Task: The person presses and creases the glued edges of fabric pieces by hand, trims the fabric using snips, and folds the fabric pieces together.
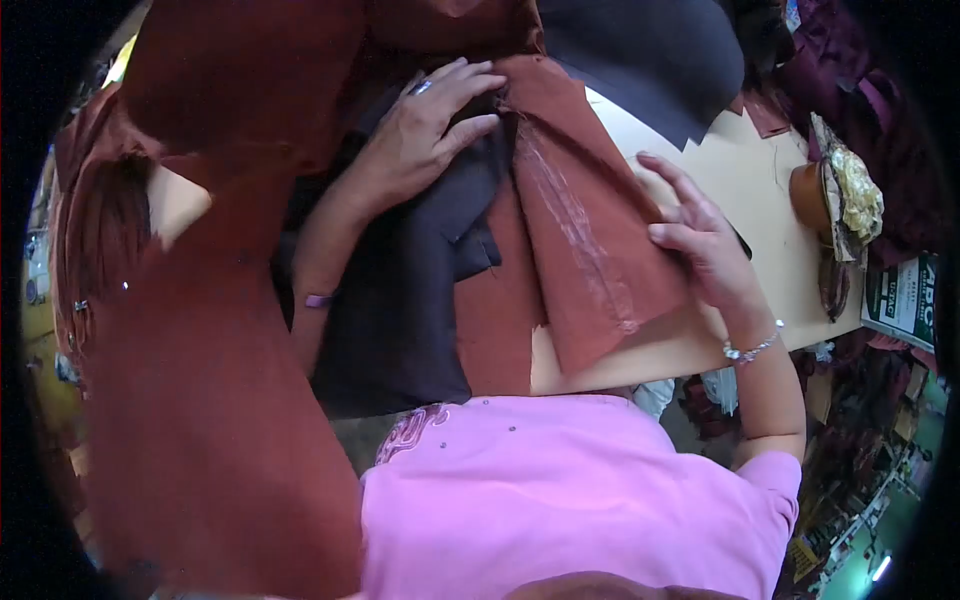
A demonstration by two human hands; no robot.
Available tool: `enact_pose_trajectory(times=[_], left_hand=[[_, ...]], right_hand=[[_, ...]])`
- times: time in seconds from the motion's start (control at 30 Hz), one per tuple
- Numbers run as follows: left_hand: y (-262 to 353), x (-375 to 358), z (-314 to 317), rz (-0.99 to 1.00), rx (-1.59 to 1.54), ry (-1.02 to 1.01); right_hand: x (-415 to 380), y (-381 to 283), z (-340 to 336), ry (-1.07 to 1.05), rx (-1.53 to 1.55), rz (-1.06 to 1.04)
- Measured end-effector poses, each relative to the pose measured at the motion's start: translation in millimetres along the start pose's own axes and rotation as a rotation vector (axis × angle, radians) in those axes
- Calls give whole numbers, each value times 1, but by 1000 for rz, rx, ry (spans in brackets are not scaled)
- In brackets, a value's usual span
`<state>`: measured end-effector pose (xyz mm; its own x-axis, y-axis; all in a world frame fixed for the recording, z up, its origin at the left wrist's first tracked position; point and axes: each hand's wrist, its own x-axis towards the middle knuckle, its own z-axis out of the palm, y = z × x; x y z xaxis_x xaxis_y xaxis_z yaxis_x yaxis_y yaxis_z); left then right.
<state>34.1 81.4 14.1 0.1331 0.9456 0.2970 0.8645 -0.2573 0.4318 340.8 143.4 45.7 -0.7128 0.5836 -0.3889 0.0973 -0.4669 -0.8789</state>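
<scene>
My left hand (pixel 425 135), with a ring on one finger, lies over dark cloth (pixel 395 290), its fingers stretched towards the top of a rust-brown fabric piece (pixel 600 240). The fingertips are right at a seam there. A whitish, shiny strip (pixel 570 215) runs down this piece. My right hand (pixel 705 240), with a bracelet at the wrist, is at the piece's right edge. Its fingers are spread and the thumb meets the edge of the cloth. Another rust-brown layer (pixel 495 310) shows beneath, beside the dark cloth.
A large rust-brown cloth (pixel 220 430) hangs down the left side. A dark grey cloth piece (pixel 650 60) lies at the back of the pale table (pixel 770 220). On the right stand a brown round container (pixel 808 195) with crumpled yellowish wrapping (pixel 858 190) and a printed box (pixel 900 300).
</scene>
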Motion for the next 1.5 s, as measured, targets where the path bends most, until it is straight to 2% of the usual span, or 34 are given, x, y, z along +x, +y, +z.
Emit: enact_pose_trajectory(times=[0.1, 0.2, 0.3, 0.37, 0.4, 0.47, 0.5, 0.57, 0.63, 0.7, 0.73, 0.77, 0.8, 0.83, 0.87, 0.9, 0.93, 0.97, 1.07, 1.13, 1.2, 1.37, 1.5], left_hand=[[-4, -6, 16, 33, -4, 80], [-6, -5, 12, 81, -22, 105], [6, -12, 5, 182, 18, 136], [12, -24, 0, 249, 30, 110], [16, -32, -6, 224, -14, 53], [27, -40, -52, 78, -45, -165], [28, -44, -75, 7, -14, -262], [5, -55, -114, -64, 200, -296], [-38, -67, -139, -46, 499, -207], [-71, -72, -152, 72, 789, -69], [-78, -70, -149, 90, 791, 79], [-83, -72, -139, 48, 646, 221], [-65, -50, -118, -329, 36, 442], [-31, -45, -92, -65, 85, 413], [14, -41, -79, 101, 136, 135], [35, -41, -60, 259, 39, -89], [74, -37, -48, 193, 67, -299], [86, -42, -29, 189, -36, -368], [84, -52, 5, 187, -31, -243], [78, -51, 6, 158, -50, -185], [71, -51, 5, 237, 38, -121], [72, -54, -11, 154, 108, -356], [118, -64, -2, 206, 56, -307]], right_hand=[[7, -6, -10, -39, -354, -103], [46, -20, 5, -41, -417, -158], [85, -10, 20, -9, -538, -371], [97, -7, 35, 61, -778, -583], [101, -5, 38, 99, -898, -689], [114, -1, 30, 12, -721, -673], [116, -1, 28, -4, -678, -663], [115, 0, 28, -6, -671, -665], [110, -3, 34, 13, -740, -697], [111, 0, 39, 9, -728, -697], [113, 1, 40, 15, -720, -702], [113, -2, 39, 31, -757, -646], [111, -6, 38, 45, -795, -578], [108, -9, 37, 54, -833, -505], [106, -9, 39, 103, -915, -626], [103, -9, 43, 150, -997, -747], [103, -8, 42, 176, -1096, -802], [102, -7, 40, 207, -1194, -858], [102, -6, 32, 265, -1350, -827], [111, 1, 23, 270, -1337, -929], [115, 3, 23, 253, -1332, -980], [118, 2, 17, 236, -1370, -1004], [124, -6, 5, 178, -1418, -1004]])
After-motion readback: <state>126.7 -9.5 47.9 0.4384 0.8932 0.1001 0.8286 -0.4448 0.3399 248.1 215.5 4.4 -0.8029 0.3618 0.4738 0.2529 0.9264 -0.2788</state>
